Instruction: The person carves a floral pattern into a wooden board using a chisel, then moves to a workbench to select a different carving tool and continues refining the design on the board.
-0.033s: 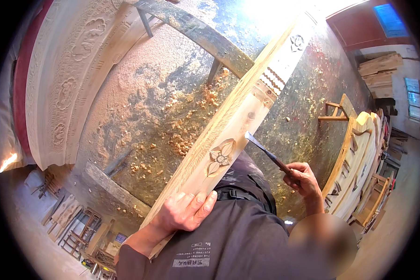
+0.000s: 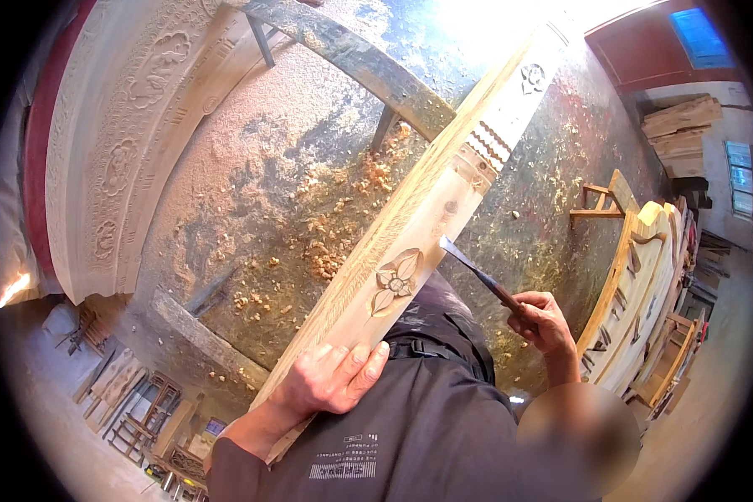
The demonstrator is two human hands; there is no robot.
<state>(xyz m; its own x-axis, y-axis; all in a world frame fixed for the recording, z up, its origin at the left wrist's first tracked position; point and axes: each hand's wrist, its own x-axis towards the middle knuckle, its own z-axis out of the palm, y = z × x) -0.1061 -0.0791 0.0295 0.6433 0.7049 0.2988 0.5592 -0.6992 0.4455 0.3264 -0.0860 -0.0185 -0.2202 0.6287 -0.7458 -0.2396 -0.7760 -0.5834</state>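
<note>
Watching from a few steps off: the two hands are well apart. The right hand is wrapped round the handle of a chisel, out past the beam's right edge. The left hand lies over the near end of the beam, fingers on its face; can't tell if it's gripping underneath or just pressing

The chisel's tip shows right at the beam's right edge, just beyond the nearer flower. Touching or hovering? Can't say from here. My two cents: with that grip so far back, I'd slide a finger up toward the blade for control, start shallow, and follow the grain. I'd also never let the edge point down the beam at the left hand, cos only the flower sits between them, and one slip would bruise those petals

The beam runs slantwise past the lap, its left edge meeting the near end of the bench. I'd check it doesn't rock there before leaning in. Further up the face there's a wavy band, then another flower near the far end. Shavings litter the floor off the left edge, so mind your footing
</note>
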